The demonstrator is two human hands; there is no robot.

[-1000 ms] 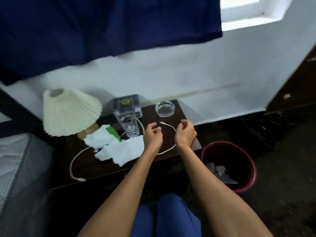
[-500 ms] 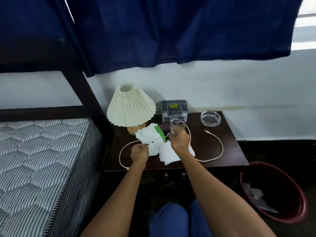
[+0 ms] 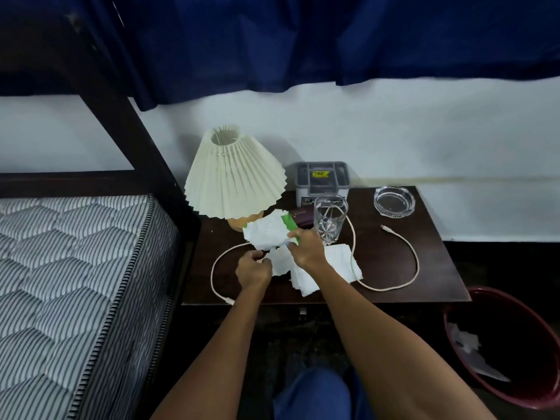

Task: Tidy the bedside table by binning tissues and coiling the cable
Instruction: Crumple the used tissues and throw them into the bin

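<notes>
Right hand (image 3: 306, 250) pinches a crumpled tissue (image 3: 266, 233) with a green patch, thumb and fingers curled on its right edge, lifted just above the table (image 3: 436, 268). Left hand (image 3: 253, 269) has its fingers curled at the edge of another tissue (image 3: 280, 262); whether it also grips the cable, cannot tell. Flat tissues (image 3: 336, 265) lie under the right wrist. White cable (image 3: 415, 262) loops across the table, uncoiled, one end near the ashtray (image 3: 394, 203). Glass (image 3: 329, 219) stands behind the right hand, lamp (image 3: 235, 180) at back left. Red bin (image 3: 454, 322) on the floor at right holds tissues.
</notes>
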